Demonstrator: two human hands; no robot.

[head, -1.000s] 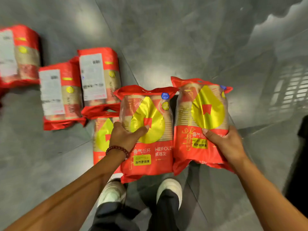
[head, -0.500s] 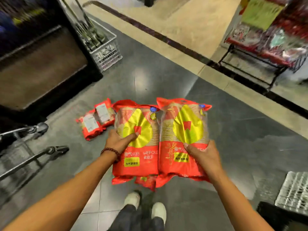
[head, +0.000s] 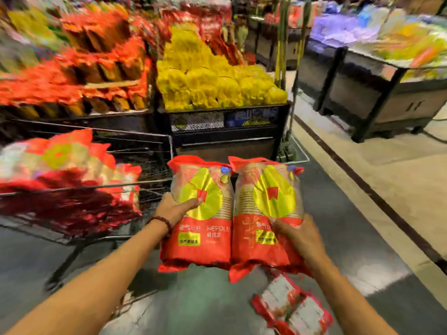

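1. Wire trolley (head: 150, 163), 9 o'clock of the view: heaped with blurred red packs. Its right rim stands just beside your left hand, so that side is tight.
2. Left hand (head: 177, 209), bead bracelet (head: 160, 221) at the wrist: it grips the left edge of the left pack (head: 208, 247), thumb lying across the yellow print.
3. Left pack, view centre: red with a yellow disc, held upright in the air. Its right edge touches the right pack (head: 251, 238).
4. Right pack: same print, upright, and its lower edge hangs a little below its neighbour's.
5. Right hand (head: 300, 235): it holds the right pack at that pack's 4 o'clock corner, thumb on the front.
6. Shelf of yellow goods (head: 212, 85), 12 o'clock: its dark front edge is well apart, beyond the pack tops.
7. Loose packs (head: 290, 308), 5 o'clock: they lie on the floor (head: 350, 226), label side up, below the held packs' lower edges and beside your right forearm.
8. Floor, 3 o'clock: an open grey strip runs to a dark border line.
9. Display stand (head: 377, 105), 2 o'clock: well apart.
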